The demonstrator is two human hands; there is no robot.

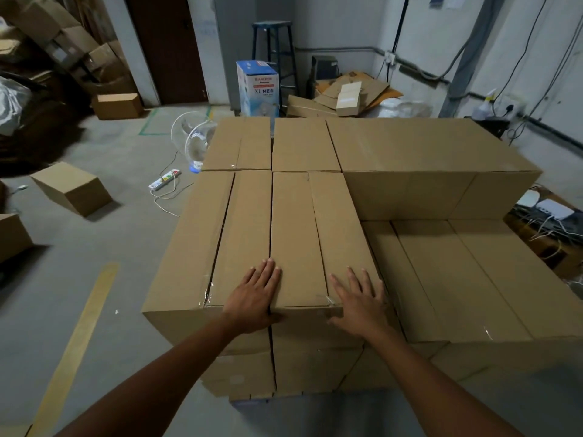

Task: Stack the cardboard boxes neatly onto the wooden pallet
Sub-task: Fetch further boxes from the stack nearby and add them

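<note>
The work looks to be well advanced: a large stack [315, 146] of cardboard boxes stands in the middle of the scene, several layers high. The pallet beneath it is almost fully hidden. The upper layer is not complete, I think, because at the near right the lower boxes [457, 272] lie open like a step. A loose box [72, 187] lies tilted on the floor [104, 241] at the left, with others near it, so some boxes probably remain to be placed.

The left hand [255, 294] and the right hand [359, 304] lie flat on the near middle box [303, 234] at its near edge. The fingers are straight and spread and grip nothing; the left hand covers the seam to the neighbouring box.

The boxes are plain brown cardboard, matt and long, with sharp edges. Their flaps are closed with clear tape [331, 300], which shines a little. The floor is grey concrete
</note>
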